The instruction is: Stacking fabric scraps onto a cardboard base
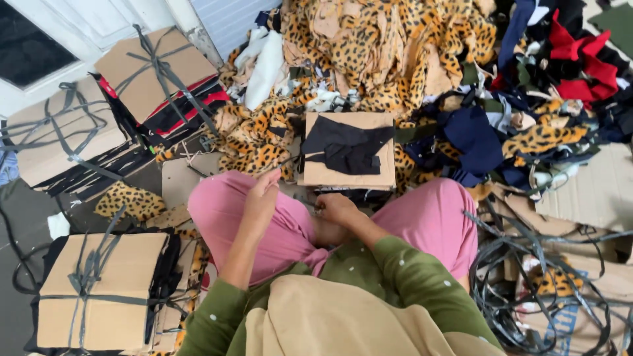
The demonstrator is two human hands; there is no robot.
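Leopard-print cloth (382,46) is heaped across the top of the view, the biggest mass in sight, with navy, red and white scraps (560,59) mixed in on its right side. Next in size, three tied bundles are seen on the left: one capped with cardboard and bound with dark strapping at the lower left (99,290), a second against the white door at the middle left (53,138), and a third with red and black fabric edges showing at the upper left (158,79). A tangle of loose dark straps (547,283) is spread over flattened cardboard at the lower right. Pink trousers are seen at the centre, knees spread, with green sleeves above a tan cloth.

Between the knees and just ahead of them, a smaller stack (349,151) is set, topped by a cardboard sheet with a black piece of fabric (343,148) laid on it. The right hand (336,209) is held low at the stack's near edge, fingers curled in; what it grips cannot be made out. The left hand (262,194) is raised beside the left knee, fingers pinched together, and a thin dark strap (293,158) is seen running from near it toward the stack.
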